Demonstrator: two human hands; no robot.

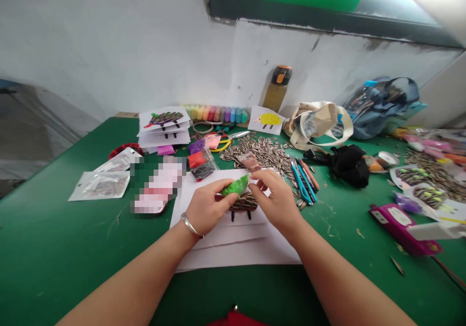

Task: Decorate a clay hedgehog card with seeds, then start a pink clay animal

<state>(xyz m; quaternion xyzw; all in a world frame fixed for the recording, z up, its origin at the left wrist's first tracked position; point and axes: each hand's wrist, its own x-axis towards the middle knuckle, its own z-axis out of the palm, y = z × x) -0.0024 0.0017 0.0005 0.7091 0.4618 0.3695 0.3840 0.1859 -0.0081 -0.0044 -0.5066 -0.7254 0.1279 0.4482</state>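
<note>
Left hand [204, 209]: thumb and fingers clamped on a glossy green packet [236, 186], held above white paper sheets [233, 255] toward the worktop's [73, 243] near edge. Right hand [278, 199]: fingertips drawn together at the packet's end; grip cannot be told. Packet and hands partly hide a seed-covered picture [244, 203]. A flat pinkish object [160, 185] is obscured by pixelation. At the far edge, a tinted bottle [275, 93], contents uncertain; small tubs [218, 114] hold assorted colours. Ridged, striped seeds [265, 147] lie loose.
</note>
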